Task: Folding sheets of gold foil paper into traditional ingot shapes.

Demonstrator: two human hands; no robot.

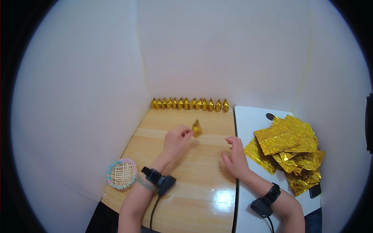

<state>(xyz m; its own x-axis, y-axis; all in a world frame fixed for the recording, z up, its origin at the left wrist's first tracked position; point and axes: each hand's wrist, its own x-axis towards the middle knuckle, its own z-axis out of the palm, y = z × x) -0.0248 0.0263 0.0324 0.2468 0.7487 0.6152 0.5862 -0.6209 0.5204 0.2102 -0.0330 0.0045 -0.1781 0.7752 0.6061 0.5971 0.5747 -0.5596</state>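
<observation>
My left hand (177,139) is closed, pinching a folded gold paper ingot (197,128) by its near left side, above the wooden table (186,171). The ingot is a little blurred. Beyond it, along the far edge, stands a row of several more gold paper ingots (181,103), set side by side with their points up. My right hand (235,157) holds nothing; its fingers are apart and slightly curled, over the seam between the wooden table and a white board. A pile of flat gold foil paper sheets (287,139) lies to the right of this hand.
A small woven basket (122,174) with a pastel rim sits at the left edge. The white board (248,120) carries the sheets; a dark oval spot (270,116) shows behind them. Pale walls (225,50) enclose the back and sides. Each wrist wears a strapped black device with a cable.
</observation>
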